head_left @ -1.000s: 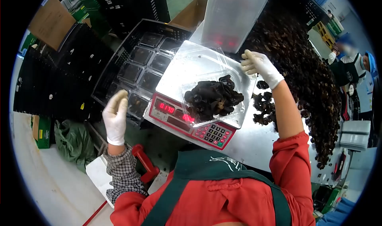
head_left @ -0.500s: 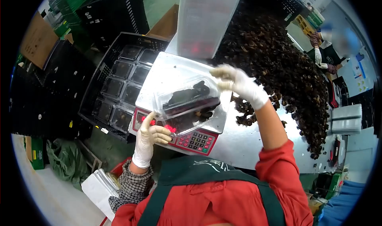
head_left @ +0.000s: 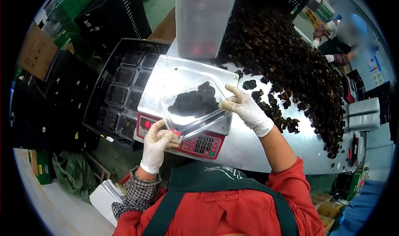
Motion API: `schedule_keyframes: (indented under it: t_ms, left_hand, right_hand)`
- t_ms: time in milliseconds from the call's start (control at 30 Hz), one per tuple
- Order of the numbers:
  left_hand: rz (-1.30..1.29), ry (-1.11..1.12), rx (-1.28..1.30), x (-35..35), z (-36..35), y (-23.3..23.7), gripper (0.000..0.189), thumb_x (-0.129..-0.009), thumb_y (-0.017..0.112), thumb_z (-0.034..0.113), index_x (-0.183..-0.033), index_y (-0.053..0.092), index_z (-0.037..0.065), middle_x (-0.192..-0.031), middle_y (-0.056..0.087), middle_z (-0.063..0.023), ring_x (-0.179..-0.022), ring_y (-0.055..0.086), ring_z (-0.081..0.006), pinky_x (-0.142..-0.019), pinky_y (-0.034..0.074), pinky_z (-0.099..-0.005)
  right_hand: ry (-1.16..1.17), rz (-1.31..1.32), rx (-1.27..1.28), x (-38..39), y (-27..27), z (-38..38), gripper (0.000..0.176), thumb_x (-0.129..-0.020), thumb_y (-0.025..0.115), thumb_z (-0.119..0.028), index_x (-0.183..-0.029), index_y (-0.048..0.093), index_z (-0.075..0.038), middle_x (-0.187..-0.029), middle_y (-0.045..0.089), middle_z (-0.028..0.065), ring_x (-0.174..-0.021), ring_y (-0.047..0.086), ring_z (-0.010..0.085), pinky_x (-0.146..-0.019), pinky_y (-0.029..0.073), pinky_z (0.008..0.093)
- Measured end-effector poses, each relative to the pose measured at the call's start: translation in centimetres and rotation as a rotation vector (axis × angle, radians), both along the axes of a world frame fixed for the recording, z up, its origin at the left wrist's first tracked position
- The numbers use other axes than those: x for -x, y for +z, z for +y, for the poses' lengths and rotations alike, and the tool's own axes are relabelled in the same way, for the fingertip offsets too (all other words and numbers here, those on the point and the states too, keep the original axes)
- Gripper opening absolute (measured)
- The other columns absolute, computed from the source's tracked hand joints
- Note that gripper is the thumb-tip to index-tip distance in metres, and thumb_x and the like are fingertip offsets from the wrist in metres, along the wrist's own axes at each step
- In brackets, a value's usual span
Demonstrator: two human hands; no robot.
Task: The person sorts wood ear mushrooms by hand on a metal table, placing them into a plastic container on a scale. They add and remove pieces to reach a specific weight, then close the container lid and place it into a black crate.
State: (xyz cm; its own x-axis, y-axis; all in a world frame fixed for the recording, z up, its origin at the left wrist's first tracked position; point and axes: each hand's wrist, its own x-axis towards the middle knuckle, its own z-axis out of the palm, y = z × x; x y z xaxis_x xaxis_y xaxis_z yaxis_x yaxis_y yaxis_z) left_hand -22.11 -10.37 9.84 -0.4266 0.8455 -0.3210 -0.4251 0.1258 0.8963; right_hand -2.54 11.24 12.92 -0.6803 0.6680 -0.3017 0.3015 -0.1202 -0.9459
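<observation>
A clear plastic clamshell box (head_left: 194, 98) with dark wood ear mushrooms inside is held over the steel pan of a red scale (head_left: 166, 68), its lid down over the contents. At the box's lower left corner, my left hand (head_left: 156, 146) in a white glove is closed, thumb and fingers pinching the rim. My right hand (head_left: 249, 112), also gloved, grips the right edge between thumb and fingers. Red digits glow on the scale display beside my left hand.
Left of the scale stands a black crate (head_left: 93, 107) with filled clear boxes. A tall translucent bin (head_left: 203, 22) rises behind the scale. A large heap of wood ear mushrooms (head_left: 286, 57) covers the table's right side. A co-worker's gloved hand (head_left: 316, 44) is beyond it.
My right hand has come down from above the box to its right edge. The lid, raised at an angle earlier, now lies down over the mushrooms. My left hand stays at the corner.
</observation>
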Motion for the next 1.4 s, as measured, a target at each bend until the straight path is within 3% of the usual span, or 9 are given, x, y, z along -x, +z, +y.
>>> schedule_keyframes:
  t_ms: [267,400,533,667,800,900,1033,1300,1400]
  left_hand:
    - [-0.022,-0.035,0.004,-0.9,-0.1,-0.3,0.053,-0.086,0.055,-0.003,-0.134,0.032,-0.008,-0.091,0.063,-0.0135,-0.079,0.066,-0.0195,-0.07,0.057,-0.028]
    - [-0.014,-0.01,-0.006,-1.1,0.0,-0.5,0.052,-0.086,0.054,-0.004,-0.133,0.032,-0.008,-0.091,0.063,-0.0137,-0.078,0.066,-0.0195,-0.069,0.057,-0.0282]
    - [-0.002,0.007,-0.019,-1.4,0.1,-0.5,0.053,-0.086,0.057,0.0,-0.133,0.032,-0.009,-0.087,0.063,-0.0128,-0.075,0.067,-0.0197,-0.068,0.058,-0.0289]
    - [0.007,0.032,-0.02,-1.7,0.1,-0.5,0.049,-0.086,0.059,0.002,-0.128,0.035,-0.008,-0.086,0.063,-0.0132,-0.073,0.067,-0.0197,-0.066,0.057,-0.029]
    - [-0.041,0.018,0.011,-2.0,0.0,-0.5,0.037,-0.085,0.059,0.003,-0.117,0.041,-0.004,-0.087,0.063,-0.0146,-0.074,0.067,-0.0214,-0.065,0.057,-0.0297]
    - [-0.183,0.001,0.015,-1.8,0.0,-1.7,0.031,-0.084,0.059,0.004,-0.111,0.044,-0.002,-0.089,0.063,-0.0162,-0.075,0.067,-0.0242,-0.065,0.057,-0.0324]
    - [-0.257,-0.052,0.054,-1.6,-0.9,-2.1,0.023,-0.083,0.057,0.001,-0.102,0.046,0.0,-0.09,0.062,-0.0172,-0.074,0.067,-0.0259,-0.065,0.057,-0.0344]
    - [-0.058,0.057,-0.135,0.2,-1.4,-0.8,0.021,-0.086,0.056,-0.002,-0.101,0.043,0.004,-0.083,0.062,-0.0102,-0.066,0.063,-0.015,-0.057,0.053,-0.0243]
    - [-0.017,0.163,-0.334,1.2,-1.6,0.5,0.028,-0.088,0.059,0.002,-0.112,0.045,0.001,-0.089,0.061,-0.0104,-0.073,0.063,-0.0161,-0.07,0.053,-0.0278]
  right_hand:
    - [-0.071,0.032,-0.118,-1.4,-1.3,-1.6,0.057,-0.09,0.06,-0.011,-0.139,0.036,0.006,-0.102,0.061,0.0087,-0.086,0.059,0.0127,-0.085,0.048,0.0278]
    - [-0.062,-0.086,-0.675,-1.6,-1.9,-2.8,0.042,-0.086,0.063,-0.01,-0.125,0.054,0.002,-0.109,0.062,0.0146,-0.086,0.06,0.0166,-0.081,0.05,0.0277]
    - [-0.074,-0.175,-0.672,-2.0,-1.6,-2.8,0.04,-0.086,0.066,-0.015,-0.12,0.055,0.003,-0.102,0.064,0.0122,-0.081,0.059,0.0146,-0.074,0.049,0.0263]
    - [-0.109,-0.021,0.052,-3.1,-3.3,-1.8,0.039,-0.09,0.064,-0.02,-0.118,0.055,0.005,-0.091,0.064,0.006,-0.072,0.059,0.0096,-0.067,0.048,0.0223]
    - [-0.099,0.117,0.285,-3.6,-5.1,-1.5,0.02,-0.091,0.061,-0.015,-0.105,0.055,-0.001,-0.084,0.06,0.0037,-0.068,0.059,0.0097,-0.063,0.051,0.0233]
    - [-0.086,0.196,0.398,-3.7,-4.5,-1.3,0.021,-0.087,0.063,-0.015,-0.1,0.055,0.0,-0.085,0.063,0.006,-0.071,0.06,0.0104,-0.065,0.049,0.0225]
    - [-0.006,0.213,0.076,-3.0,-0.6,-3.4,0.014,-0.087,0.055,-0.006,-0.1,0.051,-0.002,-0.082,0.06,0.0076,-0.071,0.058,0.0118,-0.064,0.048,0.0255]
    - [-0.074,0.189,0.077,-0.7,0.7,-4.2,0.011,-0.084,0.056,0.001,-0.087,0.046,-0.004,-0.076,0.057,0.0056,-0.06,0.053,0.0103,-0.057,0.045,0.0214]
    - [-0.067,0.315,0.13,0.9,2.0,-4.4,0.01,-0.087,0.054,-0.001,-0.087,0.046,-0.005,-0.076,0.058,0.0064,-0.062,0.053,0.0103,-0.057,0.045,0.0223]
